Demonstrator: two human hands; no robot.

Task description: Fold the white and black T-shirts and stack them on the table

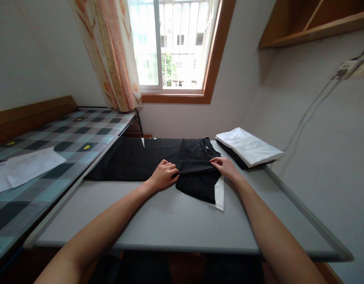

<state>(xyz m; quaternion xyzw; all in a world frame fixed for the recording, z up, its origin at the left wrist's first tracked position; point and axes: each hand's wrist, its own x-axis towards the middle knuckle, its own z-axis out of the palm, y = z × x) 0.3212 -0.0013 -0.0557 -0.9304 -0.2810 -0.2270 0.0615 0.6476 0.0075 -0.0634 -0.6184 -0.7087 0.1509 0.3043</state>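
A black T-shirt (146, 157) lies lengthwise across the grey table (146, 217), its collar at the right and its hem at the left. The near sleeve sticks out toward me. From under that sleeve shows the corner of a white cloth or sheet (220, 196). My left hand (164, 174) is closed on the shirt's near edge beside the sleeve, fingertips curled into the fabric. Near the collar, my right hand (225, 166) pinches the black fabric at the shoulder between thumb and fingers.
Folded white cloth (248, 146) rests on folded black cloth (239, 157) at the table's back right. A checked bed (78, 130) with loose papers (34, 165) adjoins the left side. A window (176, 47) with a curtain (117, 55) is behind; cables (309, 106) hang on the right wall.
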